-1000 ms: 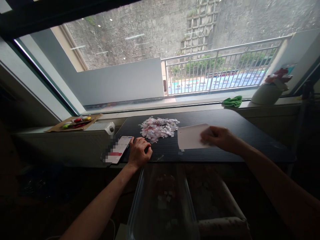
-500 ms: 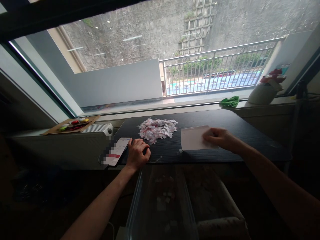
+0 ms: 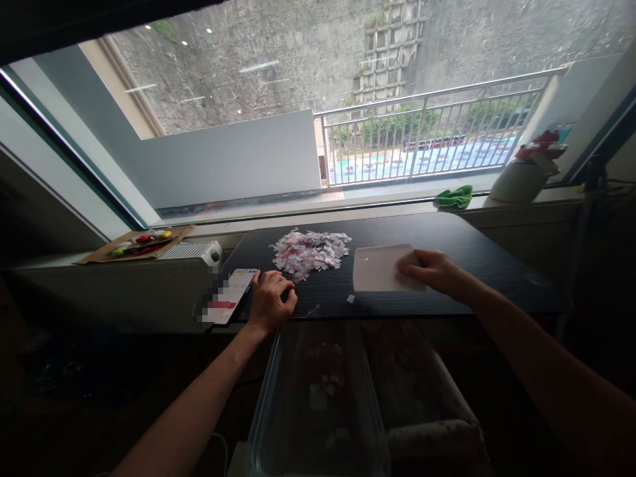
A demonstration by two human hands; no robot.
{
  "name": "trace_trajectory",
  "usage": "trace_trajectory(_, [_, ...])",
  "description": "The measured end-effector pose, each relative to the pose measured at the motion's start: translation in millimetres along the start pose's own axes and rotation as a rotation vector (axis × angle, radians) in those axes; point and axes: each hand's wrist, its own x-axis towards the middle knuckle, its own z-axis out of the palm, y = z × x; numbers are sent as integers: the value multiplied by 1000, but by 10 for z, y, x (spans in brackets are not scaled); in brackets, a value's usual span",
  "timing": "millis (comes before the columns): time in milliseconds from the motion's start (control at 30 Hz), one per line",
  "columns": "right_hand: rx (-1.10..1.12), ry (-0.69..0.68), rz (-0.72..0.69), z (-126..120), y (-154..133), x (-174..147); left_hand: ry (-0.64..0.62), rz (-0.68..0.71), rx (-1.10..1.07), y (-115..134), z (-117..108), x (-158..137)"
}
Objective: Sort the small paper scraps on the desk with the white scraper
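Clear plastic rims a bin below the black tabletop, where the left hand curls loosely, thumb and forefinger apart, beside a phone. The right hand grips a white card (a stray scrap lies near its corner). Farther left sits a heap of paper scraps; beyond, a green cloth.

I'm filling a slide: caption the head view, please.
Right hand gripping a pale card at a dark table; left hand beside a phone, near heaped paper scraps.
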Motion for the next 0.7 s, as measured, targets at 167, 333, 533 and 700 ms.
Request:
trace_trajectory(167, [59,-6,48,64,122,-73,-1,8,1,3,-4,2])
trace_trajectory(333, [76,-82,16,154,179,-186,1,13,6,-6,-2,4])
trace_trajectory(533, [-38,91,43,54,248,-314,2,14,17,-3,1,-3])
trace_trajectory(700, [96,-37,44,195,267,-384,10,5,11,4,9,-3])
